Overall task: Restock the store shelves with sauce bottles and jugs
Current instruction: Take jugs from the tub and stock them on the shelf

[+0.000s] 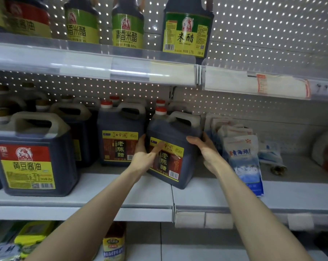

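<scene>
Two hands: I have the left hand [143, 159] and the right hand [206, 147] clasping one aged vinegar jug [170, 146] from either side.
Fingers: left fingers [158, 146] lie curled over the label's corner; right fingers [194, 139] wrap the jug's far shoulder. Both are gripping.
Jug position: on the middle shelf [121, 191], between a matching vinegar jug [119, 142] and the salt bags [242, 159]. It is skewed, label turned rightward; I cannot tell whether the base sits flat.
Key relation: its long axis stands near upright, directly ahead of my hands. I judge a slight leftward twist would square it with its neighbour.
Materials: boxy, translucent plastic, dark liquid, moulded handle, orange cap, glossy label.
Neighbours: soft, crinkled salt bags just beside my right hand; large soy sauce jug [33, 157] well apart, left.
</scene>
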`<action>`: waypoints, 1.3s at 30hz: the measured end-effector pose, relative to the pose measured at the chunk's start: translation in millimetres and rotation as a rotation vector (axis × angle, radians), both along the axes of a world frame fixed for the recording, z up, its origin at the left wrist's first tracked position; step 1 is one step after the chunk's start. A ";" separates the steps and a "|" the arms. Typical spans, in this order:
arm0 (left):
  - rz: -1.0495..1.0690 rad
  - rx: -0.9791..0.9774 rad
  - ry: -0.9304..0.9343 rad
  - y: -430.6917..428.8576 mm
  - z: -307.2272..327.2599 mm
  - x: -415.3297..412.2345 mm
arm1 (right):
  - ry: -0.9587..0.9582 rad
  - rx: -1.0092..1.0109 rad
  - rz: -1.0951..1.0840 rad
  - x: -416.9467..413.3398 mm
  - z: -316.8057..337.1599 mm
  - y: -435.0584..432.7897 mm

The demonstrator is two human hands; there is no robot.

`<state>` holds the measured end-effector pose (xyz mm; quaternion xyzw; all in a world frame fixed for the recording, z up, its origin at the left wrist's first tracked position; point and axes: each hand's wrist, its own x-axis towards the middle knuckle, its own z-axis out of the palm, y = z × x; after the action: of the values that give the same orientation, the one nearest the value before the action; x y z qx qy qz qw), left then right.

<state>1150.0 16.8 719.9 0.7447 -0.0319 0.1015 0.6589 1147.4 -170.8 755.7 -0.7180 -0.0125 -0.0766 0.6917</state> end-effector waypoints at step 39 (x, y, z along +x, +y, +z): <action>-0.029 -0.152 0.006 -24.2 -11.4 13.2 | 0.132 -0.021 -0.079 63.0 -58.0 -5.4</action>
<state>1163.2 -7.5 708.5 0.6923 -0.0331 0.0918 0.7150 1210.3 -176.2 697.7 -0.7287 0.0606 -0.0564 0.6798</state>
